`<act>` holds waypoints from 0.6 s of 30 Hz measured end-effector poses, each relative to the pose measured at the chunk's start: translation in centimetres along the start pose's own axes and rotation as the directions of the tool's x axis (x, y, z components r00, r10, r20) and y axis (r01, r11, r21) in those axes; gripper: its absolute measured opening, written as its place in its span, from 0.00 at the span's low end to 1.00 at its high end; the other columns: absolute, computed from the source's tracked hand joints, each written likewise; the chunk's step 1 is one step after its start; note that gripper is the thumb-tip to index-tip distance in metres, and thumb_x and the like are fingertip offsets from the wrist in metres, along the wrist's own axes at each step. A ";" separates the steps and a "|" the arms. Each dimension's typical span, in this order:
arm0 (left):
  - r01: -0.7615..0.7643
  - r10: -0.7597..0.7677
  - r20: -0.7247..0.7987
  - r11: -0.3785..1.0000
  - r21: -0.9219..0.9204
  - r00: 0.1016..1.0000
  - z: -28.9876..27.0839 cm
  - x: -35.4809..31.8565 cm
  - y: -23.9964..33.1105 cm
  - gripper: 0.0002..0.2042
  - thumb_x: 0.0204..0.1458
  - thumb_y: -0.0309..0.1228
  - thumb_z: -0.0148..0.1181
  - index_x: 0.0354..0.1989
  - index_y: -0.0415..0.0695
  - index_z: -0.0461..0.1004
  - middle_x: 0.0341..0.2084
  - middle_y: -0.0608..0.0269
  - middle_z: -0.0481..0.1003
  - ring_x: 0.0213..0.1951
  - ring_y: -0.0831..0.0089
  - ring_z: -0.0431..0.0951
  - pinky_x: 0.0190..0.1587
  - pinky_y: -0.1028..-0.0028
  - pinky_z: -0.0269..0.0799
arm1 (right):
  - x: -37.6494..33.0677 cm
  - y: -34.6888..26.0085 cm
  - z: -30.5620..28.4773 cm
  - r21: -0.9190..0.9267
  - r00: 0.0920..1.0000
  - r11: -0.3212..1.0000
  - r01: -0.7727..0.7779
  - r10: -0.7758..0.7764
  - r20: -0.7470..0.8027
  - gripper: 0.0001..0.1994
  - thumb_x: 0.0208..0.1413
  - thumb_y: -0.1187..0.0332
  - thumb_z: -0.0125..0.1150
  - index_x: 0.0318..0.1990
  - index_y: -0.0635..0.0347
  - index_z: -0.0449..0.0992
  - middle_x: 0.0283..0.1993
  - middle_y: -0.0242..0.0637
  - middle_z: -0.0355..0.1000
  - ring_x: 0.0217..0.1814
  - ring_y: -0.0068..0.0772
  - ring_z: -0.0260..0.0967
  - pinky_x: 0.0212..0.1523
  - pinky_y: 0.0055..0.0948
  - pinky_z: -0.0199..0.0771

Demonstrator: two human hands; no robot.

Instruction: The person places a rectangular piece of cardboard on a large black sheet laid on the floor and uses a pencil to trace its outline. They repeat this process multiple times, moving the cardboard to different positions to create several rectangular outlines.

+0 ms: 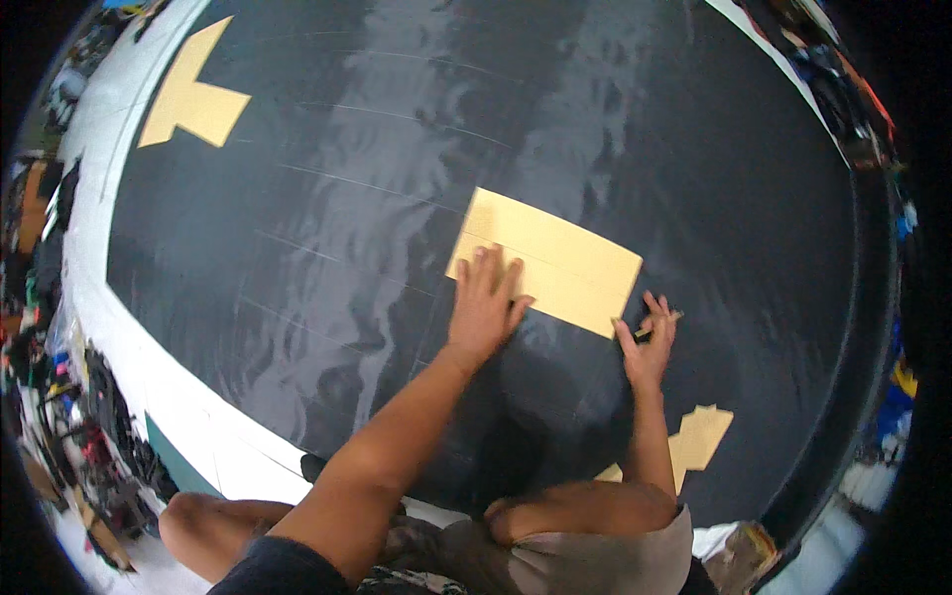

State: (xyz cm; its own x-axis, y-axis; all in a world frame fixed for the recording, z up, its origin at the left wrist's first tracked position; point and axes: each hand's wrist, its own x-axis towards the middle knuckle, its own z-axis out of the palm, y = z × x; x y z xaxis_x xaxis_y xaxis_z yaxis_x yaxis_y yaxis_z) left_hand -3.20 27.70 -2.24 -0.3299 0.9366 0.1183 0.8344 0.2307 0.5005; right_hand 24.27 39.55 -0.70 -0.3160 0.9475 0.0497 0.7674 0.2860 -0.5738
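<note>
A yellow rectangular card pattern (565, 253) with a faint line along it lies on a wide sheet of glossy black material (397, 198). My left hand (483, 307) is open, its spread fingers resting on the card's left part. By the card's lower right corner is my right hand (650, 342), its thumb tip at that corner. Between its fingers it holds a short, thin pen-like stick (658, 325), whose exact kind is too small to tell. Thin pale lines run across the black sheet to the left of the card.
Another yellow card pattern (193, 94), with a side arm, lies at the far left. A notched yellow card piece (702, 436) is beside my right forearm. A thick black rolled edge (838, 377) bounds the sheet on the right. Mixed clutter (99, 426) lines the white floor at left.
</note>
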 end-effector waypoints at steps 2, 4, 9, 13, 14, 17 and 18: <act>-0.007 0.007 -0.023 1.000 0.000 1.000 0.3 0.0 0.1 0.31 0.57 0.46 0.64 0.67 0.45 0.67 0.71 0.40 0.56 0.71 0.37 0.54 0.71 0.37 0.46 | 0.3 0.9 0.1 0.007 0.994 0.994 0.105 -0.104 -0.024 0.24 0.45 0.62 0.80 0.37 0.56 0.65 0.66 0.44 0.71 0.76 0.58 0.55 0.76 0.59 0.42; 0.017 -0.018 0.020 0.999 0.039 1.000 0.0 0.0 0.2 0.31 0.57 0.45 0.65 0.67 0.45 0.67 0.70 0.41 0.57 0.72 0.38 0.54 0.71 0.37 0.45 | 0.6 0.0 0.0 -0.011 0.998 0.998 0.067 -0.067 0.001 0.24 0.45 0.62 0.80 0.37 0.56 0.65 0.65 0.44 0.71 0.74 0.59 0.57 0.75 0.59 0.43; -0.004 0.000 0.030 0.993 0.115 1.000 -0.8 0.7 0.6 0.32 0.56 0.44 0.66 0.67 0.45 0.66 0.68 0.44 0.60 0.71 0.41 0.56 0.70 0.40 0.50 | 0.8 0.1 0.1 0.010 0.988 0.989 0.149 -0.148 -0.044 0.23 0.47 0.61 0.79 0.36 0.56 0.64 0.65 0.45 0.72 0.74 0.58 0.57 0.73 0.59 0.46; 0.093 -0.141 0.304 0.981 0.167 0.942 -3.2 3.2 2.8 0.35 0.55 0.47 0.66 0.69 0.46 0.64 0.68 0.45 0.60 0.71 0.46 0.56 0.70 0.41 0.51 | 0.5 0.4 -0.6 -0.002 0.989 0.990 0.143 -0.143 -0.045 0.23 0.47 0.61 0.79 0.38 0.57 0.65 0.64 0.46 0.72 0.75 0.56 0.57 0.72 0.55 0.49; 0.124 -0.181 0.366 0.977 0.173 0.913 -4.2 4.2 3.4 0.37 0.54 0.47 0.68 0.69 0.47 0.63 0.69 0.46 0.59 0.71 0.47 0.56 0.70 0.41 0.52 | 0.7 0.3 -0.6 -0.010 0.987 0.988 0.155 -0.155 -0.051 0.23 0.47 0.61 0.79 0.39 0.57 0.66 0.64 0.46 0.72 0.75 0.55 0.57 0.72 0.53 0.51; 0.190 -0.265 0.459 0.960 0.204 0.848 -5.0 6.1 3.2 0.43 0.47 0.47 0.73 0.71 0.49 0.59 0.68 0.45 0.59 0.70 0.43 0.57 0.64 0.43 0.63 | 1.8 -1.5 -0.7 0.195 0.995 0.979 -0.055 0.070 -0.070 0.18 0.57 0.60 0.70 0.45 0.60 0.69 0.55 0.45 0.75 0.62 0.45 0.67 0.64 0.42 0.62; 0.204 -0.285 0.477 0.955 0.215 0.832 -5.0 6.5 3.1 0.45 0.45 0.46 0.75 0.72 0.49 0.58 0.67 0.44 0.59 0.69 0.41 0.58 0.61 0.44 0.68 | 2.4 -2.2 -0.8 0.287 0.987 0.953 -0.095 0.128 -0.097 0.17 0.61 0.60 0.66 0.48 0.61 0.70 0.51 0.45 0.76 0.57 0.42 0.70 0.61 0.39 0.65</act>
State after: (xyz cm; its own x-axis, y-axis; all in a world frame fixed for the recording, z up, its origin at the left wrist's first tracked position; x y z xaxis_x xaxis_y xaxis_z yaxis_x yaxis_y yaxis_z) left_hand -4.94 33.16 4.39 -0.3017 0.8390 -0.4528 0.8243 0.4682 0.3182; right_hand 22.30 41.29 1.30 -0.1596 0.9856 0.0549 0.6012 0.1412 -0.7865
